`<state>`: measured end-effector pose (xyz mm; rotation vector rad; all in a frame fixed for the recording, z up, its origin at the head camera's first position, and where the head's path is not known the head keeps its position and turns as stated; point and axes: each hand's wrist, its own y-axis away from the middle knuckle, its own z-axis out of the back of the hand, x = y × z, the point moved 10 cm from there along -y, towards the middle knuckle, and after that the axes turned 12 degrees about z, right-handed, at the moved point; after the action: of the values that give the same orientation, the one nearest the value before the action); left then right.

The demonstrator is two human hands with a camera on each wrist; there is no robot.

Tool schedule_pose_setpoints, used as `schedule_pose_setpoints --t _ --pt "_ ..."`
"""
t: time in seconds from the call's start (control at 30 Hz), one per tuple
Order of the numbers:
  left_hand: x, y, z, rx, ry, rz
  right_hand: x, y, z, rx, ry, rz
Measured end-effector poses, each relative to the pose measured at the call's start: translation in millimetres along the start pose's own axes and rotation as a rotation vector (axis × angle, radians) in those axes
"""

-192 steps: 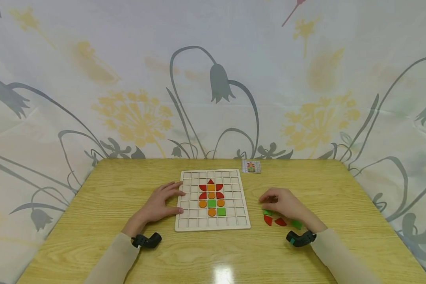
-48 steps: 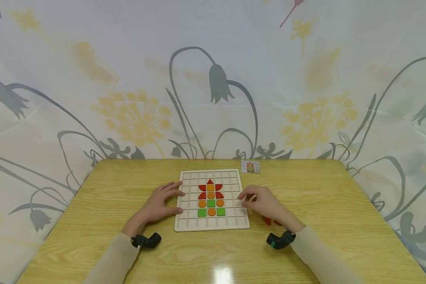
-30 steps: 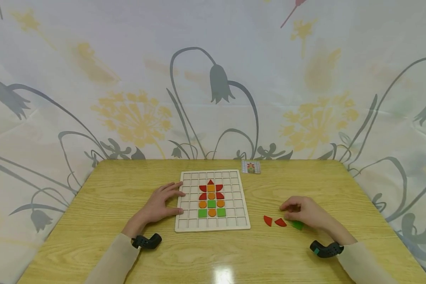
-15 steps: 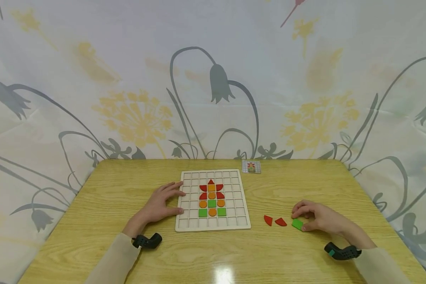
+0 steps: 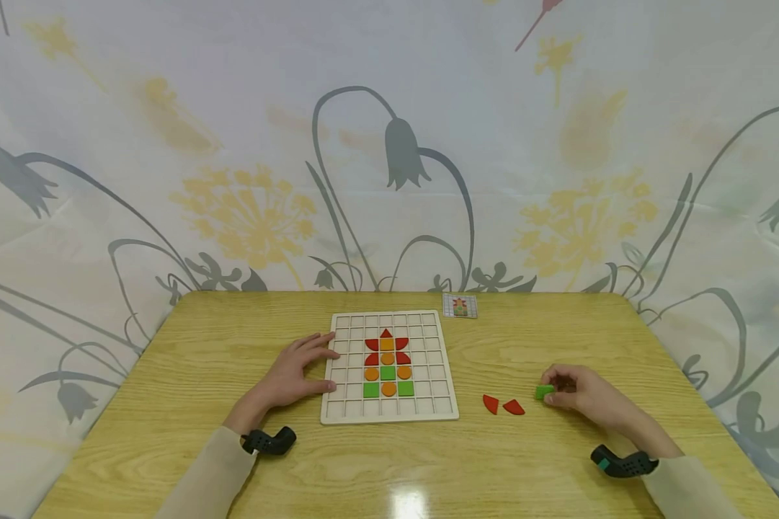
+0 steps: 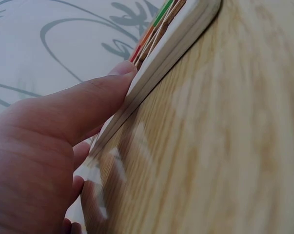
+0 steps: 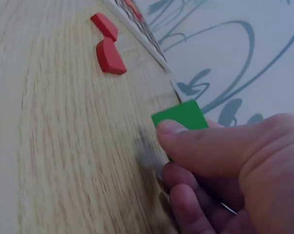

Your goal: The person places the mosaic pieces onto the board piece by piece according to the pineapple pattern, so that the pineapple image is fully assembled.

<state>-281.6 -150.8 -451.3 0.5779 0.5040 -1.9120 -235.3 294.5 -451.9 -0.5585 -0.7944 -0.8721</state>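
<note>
My right hand [image 5: 580, 391] pinches a green square tile [image 7: 182, 117] between thumb and fingers, on the right side of the table. Just left of it two red quarter-circle tiles [image 5: 490, 404] lie on the wood. With fingers spread and straight, my left hand [image 5: 293, 370] rests at the left edge of a white grid board [image 5: 431, 404]; in the left wrist view its thumb [image 6: 122, 70] touches the board's rim. Tiles form a figure on the board: a red triangle [image 5: 385, 333] on top, red quarter circles, an orange square, orange discs [image 5: 388, 389] and green squares [image 5: 371, 390].
A small picture card [image 5: 460, 305] showing a similar figure on a grid lies behind the board, near the table's back edge. Behind the wooden table [image 5: 480, 461] hangs a flower-printed backdrop [image 5: 389, 238].
A green square was added at the figure's lower left. My right hand went back right to the last loose green tile, gripped it and tipped it up. The left hand stayed put.
</note>
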Motion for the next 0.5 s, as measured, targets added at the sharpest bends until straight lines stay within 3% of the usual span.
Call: schedule_pose_setpoints --t 0.23,0.5 --pt "0.5 -0.5 -0.6 0.000 -0.001 -0.003 4.2 -2.0 8.1 -0.170 0.081 -0.055" --pt "1.8 -1.1 -1.6 0.004 -0.001 -0.005 19.5 -19.6 -0.8 -0.318 0.168 -0.061"
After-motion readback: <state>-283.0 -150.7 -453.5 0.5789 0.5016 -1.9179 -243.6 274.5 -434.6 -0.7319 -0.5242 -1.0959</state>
